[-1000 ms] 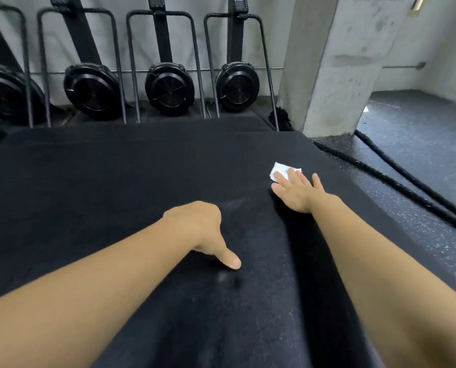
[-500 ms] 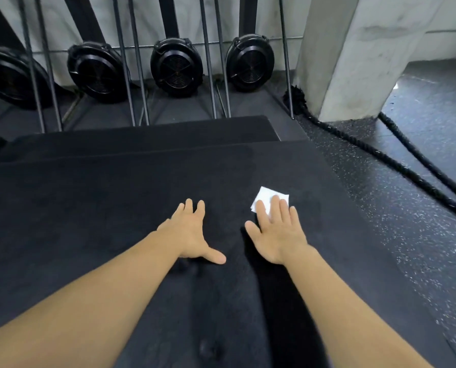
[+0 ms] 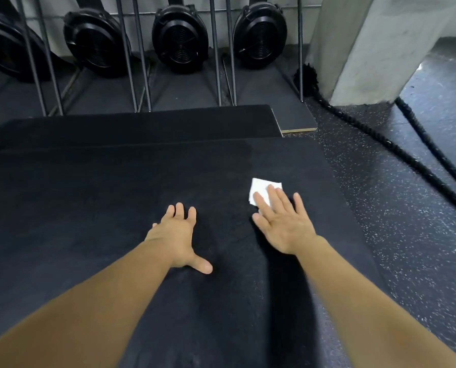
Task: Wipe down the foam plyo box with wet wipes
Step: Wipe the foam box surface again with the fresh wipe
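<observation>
The black foam plyo box (image 3: 89, 208) fills the lower left and middle of the view, its top facing me. A folded white wet wipe (image 3: 260, 188) lies flat on the top near the right edge. My right hand (image 3: 282, 221) rests flat on the box with its fingertips pressing on the wipe; about half of the wipe shows beyond the fingers. My left hand (image 3: 179, 237) lies flat on the box top to the left, fingers spread, thumb out, holding nothing.
A second black pad (image 3: 142, 123) sits behind the box. Several black fan wheels (image 3: 179, 38) stand in metal racks along the back wall. A concrete pillar (image 3: 367, 49) rises at the upper right. Thick black ropes (image 3: 396, 152) run across the speckled floor on the right.
My right hand slid the wipe toward me from the far right part of the top. My left hand opened from a loose fist to flat. The camera tilted further down.
</observation>
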The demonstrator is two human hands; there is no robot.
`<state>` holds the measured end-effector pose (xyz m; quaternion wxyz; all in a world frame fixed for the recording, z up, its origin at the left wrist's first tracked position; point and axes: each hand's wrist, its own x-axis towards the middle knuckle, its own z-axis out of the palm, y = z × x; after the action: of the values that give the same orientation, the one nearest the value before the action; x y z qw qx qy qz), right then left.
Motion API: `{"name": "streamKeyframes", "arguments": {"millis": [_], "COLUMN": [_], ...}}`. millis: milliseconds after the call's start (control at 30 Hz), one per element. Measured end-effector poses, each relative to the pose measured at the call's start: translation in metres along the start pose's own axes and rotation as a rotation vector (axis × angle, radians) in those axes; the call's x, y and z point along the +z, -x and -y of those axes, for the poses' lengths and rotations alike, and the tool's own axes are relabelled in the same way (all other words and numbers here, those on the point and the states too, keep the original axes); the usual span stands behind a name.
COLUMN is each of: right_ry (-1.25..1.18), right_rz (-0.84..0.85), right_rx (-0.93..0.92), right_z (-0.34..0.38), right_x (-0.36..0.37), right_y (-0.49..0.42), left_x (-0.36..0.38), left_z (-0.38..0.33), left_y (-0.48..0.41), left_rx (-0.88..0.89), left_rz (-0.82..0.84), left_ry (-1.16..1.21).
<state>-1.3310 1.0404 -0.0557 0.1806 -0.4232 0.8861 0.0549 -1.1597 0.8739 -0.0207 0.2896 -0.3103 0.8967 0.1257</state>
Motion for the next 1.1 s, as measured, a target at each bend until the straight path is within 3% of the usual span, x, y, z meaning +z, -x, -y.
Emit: {"name": "streamKeyframes", "arguments": {"millis": [167,333,700,833,1100], "right_ry": [-0.056,-0.154,-0.017,0.051,0.012], "right_rz": [0.018,0.023,0.092,0.075,0.051], "right_rx": [0.16,0.258,-0.107,-0.163,0.082], "right_z": [-0.043,-0.013,0.101,0.073,-0.037], "right_x": [-0.006,-0.006,-0.001,-0.008,-0.023], "right_y": [-0.004,-0.009,-0.007,-0.016,-0.037], "left_x": [0.002,0.004,0.008,0.008,0.005], "left_z": [0.001,0.003,0.003,0.002,0.001], "left_y": [-0.002,-0.005,-0.01,-0.011,-0.008], "left_rx": [0.006,0.013,0.004,0.004,-0.008], "left_rz": [0.001,0.0,-0.01,0.0,0.033], "left_ry": [0.006,0.011,0.043,0.035,0.035]}}
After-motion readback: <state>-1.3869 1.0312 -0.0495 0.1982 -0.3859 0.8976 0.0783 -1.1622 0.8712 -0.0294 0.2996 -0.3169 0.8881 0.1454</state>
